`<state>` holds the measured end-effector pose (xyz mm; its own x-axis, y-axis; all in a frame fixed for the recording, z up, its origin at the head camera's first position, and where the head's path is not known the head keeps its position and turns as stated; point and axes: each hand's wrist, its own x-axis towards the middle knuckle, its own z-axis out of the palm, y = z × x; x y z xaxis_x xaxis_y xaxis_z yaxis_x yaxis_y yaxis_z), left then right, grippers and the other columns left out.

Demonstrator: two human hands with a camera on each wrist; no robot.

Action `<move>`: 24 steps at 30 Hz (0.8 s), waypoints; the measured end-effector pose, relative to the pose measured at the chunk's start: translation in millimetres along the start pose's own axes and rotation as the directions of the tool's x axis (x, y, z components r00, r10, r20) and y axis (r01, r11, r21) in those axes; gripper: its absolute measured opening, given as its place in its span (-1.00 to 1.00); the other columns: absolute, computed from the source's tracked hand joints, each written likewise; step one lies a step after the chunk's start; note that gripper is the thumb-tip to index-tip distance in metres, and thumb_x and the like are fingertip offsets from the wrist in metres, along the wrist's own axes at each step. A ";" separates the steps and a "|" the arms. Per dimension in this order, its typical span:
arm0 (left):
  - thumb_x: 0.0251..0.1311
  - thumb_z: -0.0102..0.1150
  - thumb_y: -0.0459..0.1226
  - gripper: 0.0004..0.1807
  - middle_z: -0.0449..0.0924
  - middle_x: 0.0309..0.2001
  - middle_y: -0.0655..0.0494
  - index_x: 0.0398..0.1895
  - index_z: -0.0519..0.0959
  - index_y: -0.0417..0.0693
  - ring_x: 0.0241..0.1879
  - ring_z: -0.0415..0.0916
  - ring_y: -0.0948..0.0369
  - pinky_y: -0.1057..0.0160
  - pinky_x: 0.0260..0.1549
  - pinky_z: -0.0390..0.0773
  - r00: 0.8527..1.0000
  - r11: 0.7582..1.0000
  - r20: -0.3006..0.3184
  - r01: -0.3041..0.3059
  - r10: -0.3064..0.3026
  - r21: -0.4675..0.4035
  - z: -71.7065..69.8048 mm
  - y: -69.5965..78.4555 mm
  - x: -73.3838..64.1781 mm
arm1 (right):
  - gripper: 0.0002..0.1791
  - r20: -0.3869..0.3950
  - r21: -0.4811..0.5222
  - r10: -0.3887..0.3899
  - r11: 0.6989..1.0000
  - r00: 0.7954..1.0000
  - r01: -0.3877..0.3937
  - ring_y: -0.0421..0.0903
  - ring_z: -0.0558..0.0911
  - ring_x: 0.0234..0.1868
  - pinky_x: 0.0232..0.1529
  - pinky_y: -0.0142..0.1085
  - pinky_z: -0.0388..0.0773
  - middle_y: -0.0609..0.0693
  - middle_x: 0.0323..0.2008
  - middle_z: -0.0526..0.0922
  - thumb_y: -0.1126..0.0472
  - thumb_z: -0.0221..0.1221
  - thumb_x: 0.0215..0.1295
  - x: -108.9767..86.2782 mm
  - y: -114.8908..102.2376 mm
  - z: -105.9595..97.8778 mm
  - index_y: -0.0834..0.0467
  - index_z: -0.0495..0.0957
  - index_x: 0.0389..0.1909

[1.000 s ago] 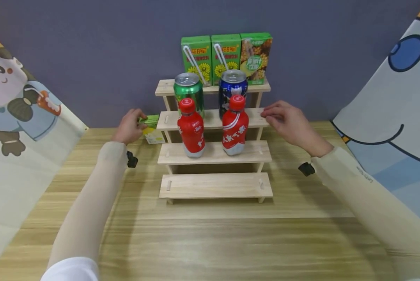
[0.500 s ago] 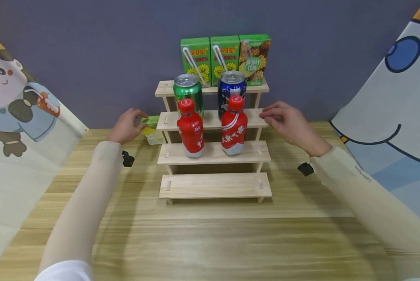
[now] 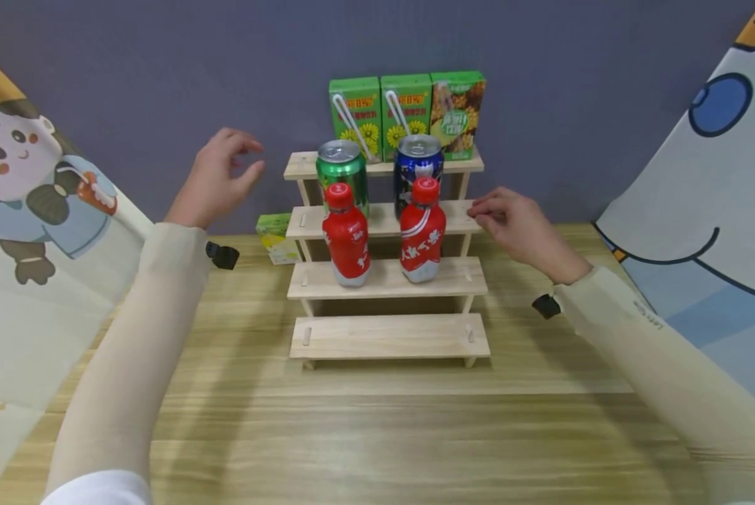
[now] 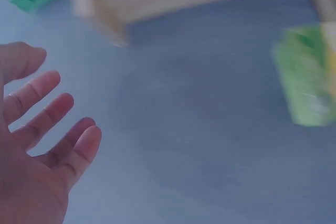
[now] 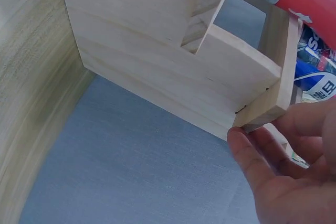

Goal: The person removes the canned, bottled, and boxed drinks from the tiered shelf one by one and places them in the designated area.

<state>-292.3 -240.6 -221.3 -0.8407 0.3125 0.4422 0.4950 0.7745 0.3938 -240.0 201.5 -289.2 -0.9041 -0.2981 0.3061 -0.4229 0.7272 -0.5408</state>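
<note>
In the head view my left hand is raised in front of the wall, fingers loosely spread and holding nothing. Below it a green-and-yellow drink carton stands on the table, beside the left end of a stepped wooden display shelf. My right hand pinches the right end of the shelf's second step from the top; the right wrist view has the thumb right at the board's edge. On that step stand a green can and a blue can. Two red bottles occupy the step below.
Three green drink cartons line the top step, close to the dark wall. The wooden table extends in front of the shelf. Cartoon-printed panels flank both sides.
My left hand has let go of the drink carton beside the shelf and moved up and to the left. My right hand keeps its place at the shelf's end.
</note>
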 end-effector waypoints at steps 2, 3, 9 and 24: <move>0.32 0.03 -0.15 -0.62 0.37 0.10 -0.03 0.09 0.48 -0.18 0.03 0.36 -0.01 0.03 0.04 0.37 0.999 0.999 -0.019 -0.049 0.049 0.015 -7.3 17.1 9.2 | -0.78 0.001 -0.001 0.002 1.000 1.000 -0.002 0.10 0.52 -0.04 -0.08 -0.03 0.50 0.14 -0.04 0.48 0.37 0.09 0.33 -0.5 -0.2 -0.2 0.31 0.61 -0.06; 0.32 0.04 -0.15 -0.61 0.38 0.09 -0.02 0.11 0.48 -0.17 0.03 0.36 0.00 0.04 0.04 0.38 0.998 0.997 -0.018 -0.067 0.068 0.026 -10.4 25.9 14.0 | -0.78 0.002 -0.001 0.002 1.000 1.000 -0.002 0.09 0.52 -0.04 -0.08 -0.03 0.50 0.14 -0.04 0.48 0.36 0.09 0.33 -0.6 -0.1 -0.2 0.30 0.61 -0.06; 0.32 0.03 -0.06 -0.52 0.36 0.19 0.05 0.23 0.41 -0.06 0.12 0.33 0.07 0.09 0.08 0.38 0.990 0.983 0.063 -0.132 0.125 0.125 -19.5 69.8 41.7 | -0.77 0.003 0.019 -0.003 1.000 1.000 0.003 0.07 0.52 -0.04 -0.07 -0.06 0.51 0.12 -0.03 0.48 0.36 0.10 0.33 -0.4 1.2 0.8 0.29 0.61 -0.06; 0.38 -0.07 -0.07 -0.54 0.33 0.26 0.11 0.28 0.40 0.03 0.23 0.21 0.11 0.11 0.21 0.23 0.963 0.950 0.198 -0.226 0.185 0.214 -10.6 109.1 86.3 | -0.77 -0.011 0.012 -0.007 1.000 1.000 0.007 0.05 0.52 -0.08 -0.15 -0.08 0.49 0.11 -0.06 0.50 0.33 0.10 0.35 -1.5 3.1 0.9 0.26 0.61 -0.05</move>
<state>-308.5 -135.0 -131.6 -0.7613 0.5530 0.3385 0.6138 0.7830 0.1014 -240.1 203.6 -292.1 -0.9006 -0.2964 0.3179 -0.4296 0.7179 -0.5478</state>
